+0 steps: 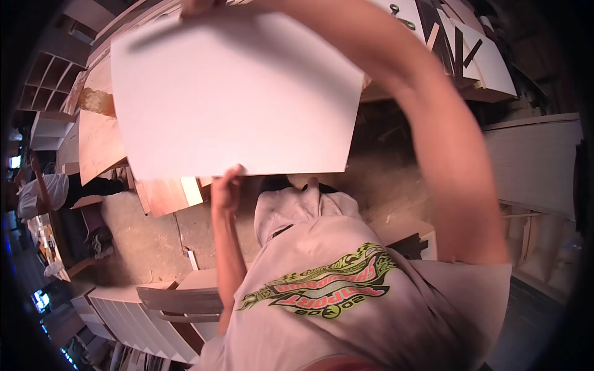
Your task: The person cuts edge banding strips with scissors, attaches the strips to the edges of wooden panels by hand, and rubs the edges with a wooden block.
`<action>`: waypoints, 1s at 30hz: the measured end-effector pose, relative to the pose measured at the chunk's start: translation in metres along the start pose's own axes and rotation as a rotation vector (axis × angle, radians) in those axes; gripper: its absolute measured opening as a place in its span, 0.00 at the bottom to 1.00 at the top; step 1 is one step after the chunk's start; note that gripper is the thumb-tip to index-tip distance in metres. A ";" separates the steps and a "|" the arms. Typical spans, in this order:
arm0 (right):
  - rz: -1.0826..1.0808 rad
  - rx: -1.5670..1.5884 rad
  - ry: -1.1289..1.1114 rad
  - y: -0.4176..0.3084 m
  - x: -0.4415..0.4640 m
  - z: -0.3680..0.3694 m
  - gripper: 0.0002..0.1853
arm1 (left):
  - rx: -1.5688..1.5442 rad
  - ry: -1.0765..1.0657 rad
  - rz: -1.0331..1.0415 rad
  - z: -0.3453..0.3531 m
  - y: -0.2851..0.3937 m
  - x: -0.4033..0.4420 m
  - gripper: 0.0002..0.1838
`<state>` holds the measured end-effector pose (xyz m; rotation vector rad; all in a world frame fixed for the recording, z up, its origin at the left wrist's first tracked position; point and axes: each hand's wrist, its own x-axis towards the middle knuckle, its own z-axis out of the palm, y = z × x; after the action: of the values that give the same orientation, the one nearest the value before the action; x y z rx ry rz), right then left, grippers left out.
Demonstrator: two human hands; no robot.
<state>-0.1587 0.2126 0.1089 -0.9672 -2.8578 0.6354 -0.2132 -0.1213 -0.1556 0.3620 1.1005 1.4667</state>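
Note:
A large white board [241, 99] fills the upper middle of the head view, held above the wood pieces. My left hand [228, 188] grips its near edge, with the thumb lying on the top face and the other fingers mostly hidden. Stretched across the view, my right arm reaches the board's far edge, where my right hand [201, 5] is closed on the edge, blurred and partly cut off by the frame. Brown wood panels [164, 196] show from under the board's near left side.
Dark strips [458, 52] and scissors [402, 17] lie on a bench at the upper right. A person in a white shirt [44, 195] is at the far left. Stacked panels [139, 321] stand at the lower left, a pale cabinet [535, 161] at the right.

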 end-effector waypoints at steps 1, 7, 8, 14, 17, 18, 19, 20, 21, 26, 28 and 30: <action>-0.040 -0.018 -0.057 -0.004 0.016 0.021 0.14 | -0.048 0.026 -0.036 -0.006 -0.022 -0.003 0.17; -0.075 -0.166 -0.278 0.004 0.077 0.128 0.19 | -0.316 0.099 -0.140 0.013 -0.056 -0.015 0.13; -0.052 -0.192 -0.298 0.010 0.084 0.137 0.20 | -0.326 0.111 -0.168 0.023 -0.047 -0.014 0.11; 0.094 -0.150 -0.339 0.049 0.097 0.165 0.20 | -0.308 0.077 -0.287 0.015 -0.047 0.012 0.14; 0.072 -0.091 -0.323 0.070 0.099 0.178 0.17 | -0.227 0.132 -0.345 0.029 -0.041 0.017 0.10; 0.042 -0.063 -0.226 0.069 0.094 0.170 0.16 | -0.235 0.140 -0.358 0.025 -0.047 0.019 0.07; 0.010 -0.044 -0.124 0.062 0.084 0.156 0.15 | -0.247 0.143 -0.364 0.027 -0.047 0.022 0.05; 0.007 0.058 -0.023 0.052 0.075 0.142 0.14 | -0.258 0.122 -0.357 0.027 -0.047 0.021 0.03; 0.002 0.158 0.079 0.043 0.066 0.122 0.13 | -0.214 0.167 -0.368 0.035 -0.041 0.020 0.03; -0.634 0.835 0.602 0.096 -0.048 -0.040 0.10 | 0.287 -0.345 -0.647 0.019 -0.024 0.010 0.09; -0.646 1.392 0.795 0.148 -0.116 -0.098 0.09 | 0.474 -0.525 -0.583 0.043 0.009 0.004 0.11; -0.763 1.692 0.866 0.192 -0.163 -0.115 0.11 | 0.566 -0.787 -0.462 0.066 0.030 0.011 0.11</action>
<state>0.1025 0.2955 0.1494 0.1786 -0.9720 1.4582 -0.1840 -0.0796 -0.1028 0.9202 0.8382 0.4861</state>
